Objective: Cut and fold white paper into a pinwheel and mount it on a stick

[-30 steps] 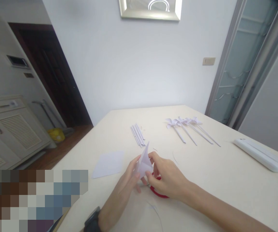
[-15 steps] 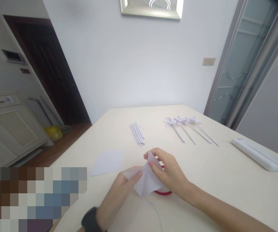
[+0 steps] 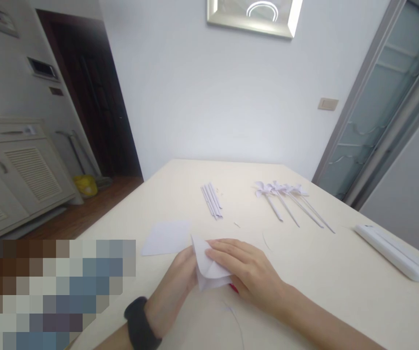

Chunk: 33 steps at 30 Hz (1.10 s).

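A creased sheet of white paper [image 3: 209, 267] is bent over between my two hands above the table. My left hand [image 3: 182, 272], with a dark band on its wrist, grips the left edge of the paper; its fingertips are hidden behind it. From the right, my right hand [image 3: 249, 267] presses its fingers on the paper's upper face, the thumb underneath. A small bit of a red object [image 3: 234, 288] shows below the right hand; the rest is covered. A flat white paper sheet [image 3: 165, 238] lies beyond my left hand.
Several rolled paper sticks [image 3: 211, 200] lie at mid table. Several paper pinwheels on sticks [image 3: 278, 189] rest at the far right. A white, long case-like object [image 3: 395, 250] lies by the right edge. Thin paper strips [image 3: 236, 321] are scattered near my hands.
The paper has turned and folded over between my hands. My right fingers have moved from its upper corner to flat on its face. The view has shifted slightly left.
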Each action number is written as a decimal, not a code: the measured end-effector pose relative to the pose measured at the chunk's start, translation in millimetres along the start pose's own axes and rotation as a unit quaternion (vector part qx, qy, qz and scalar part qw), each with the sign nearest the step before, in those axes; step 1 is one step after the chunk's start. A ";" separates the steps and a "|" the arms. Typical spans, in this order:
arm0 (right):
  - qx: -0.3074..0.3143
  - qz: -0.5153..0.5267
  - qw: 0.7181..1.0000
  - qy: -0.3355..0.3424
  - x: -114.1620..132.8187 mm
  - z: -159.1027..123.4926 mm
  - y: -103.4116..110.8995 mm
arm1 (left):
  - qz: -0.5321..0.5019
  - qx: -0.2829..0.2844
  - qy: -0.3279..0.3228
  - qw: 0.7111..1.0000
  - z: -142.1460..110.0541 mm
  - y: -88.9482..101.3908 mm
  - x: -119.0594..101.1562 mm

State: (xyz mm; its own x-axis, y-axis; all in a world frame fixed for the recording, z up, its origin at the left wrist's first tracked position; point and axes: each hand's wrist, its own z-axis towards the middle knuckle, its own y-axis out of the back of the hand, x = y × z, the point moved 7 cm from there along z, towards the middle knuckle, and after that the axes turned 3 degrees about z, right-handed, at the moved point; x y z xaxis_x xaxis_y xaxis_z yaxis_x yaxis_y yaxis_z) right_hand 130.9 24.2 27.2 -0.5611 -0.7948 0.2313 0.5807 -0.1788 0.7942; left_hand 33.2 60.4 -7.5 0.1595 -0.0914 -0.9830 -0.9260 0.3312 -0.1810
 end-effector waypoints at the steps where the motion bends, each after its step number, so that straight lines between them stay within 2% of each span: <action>1: 0.009 -0.011 1.000 0.004 0.0 0.4 -1.2 | 0.002 -0.005 -0.003 1.000 0.6 0.1 -1.1; 5: 0.041 -0.038 0.998 0.013 -0.9 1.1 -3.0 | 0.004 -0.011 -0.016 1.000 4.0 -1.1 -9.1; 8: 0.061 -0.053 0.996 0.024 -0.8 1.3 -2.8 | -0.008 0.005 -0.023 1.000 4.7 -2.0 -14.3; 12: 0.082 -0.040 0.996 0.006 -5.4 2.1 -1.1 | -0.018 0.031 -0.028 0.999 1.8 -2.9 -13.7; 15: 0.068 0.015 0.997 -0.020 -9.4 3.5 2.9 | -0.021 0.066 -0.034 0.997 2.4 -4.7 -8.2; 18: 0.017 0.088 0.992 -0.085 -18.3 3.2 6.9 | -0.016 0.085 -0.023 0.996 7.7 -2.7 1.7; 22: -0.041 0.147 0.965 -0.211 -34.9 -3.5 4.3 | 0.028 0.100 0.013 0.994 12.5 -0.4 15.5; 26: -0.032 0.258 0.917 -0.302 -44.4 -9.7 -6.3 | 0.026 0.108 0.011 0.994 11.7 -1.3 17.1; 29: -0.033 0.328 0.884 -0.331 -49.3 -11.3 -9.2 | 0.018 0.130 0.022 0.991 12.7 -3.5 18.4; 33: -0.047 0.357 0.869 -0.338 -60.0 -11.1 -5.6 | 0.050 0.140 0.043 0.988 15.5 -2.5 18.9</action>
State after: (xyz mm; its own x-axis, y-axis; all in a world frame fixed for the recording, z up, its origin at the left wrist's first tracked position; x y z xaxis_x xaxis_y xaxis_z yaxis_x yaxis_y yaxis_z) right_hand 167.8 66.5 2.6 -0.2376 -0.2053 0.9494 0.9515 0.1474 0.2700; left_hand 43.8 72.4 -26.1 0.0306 -0.1202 -0.9923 -0.8026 0.5887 -0.0961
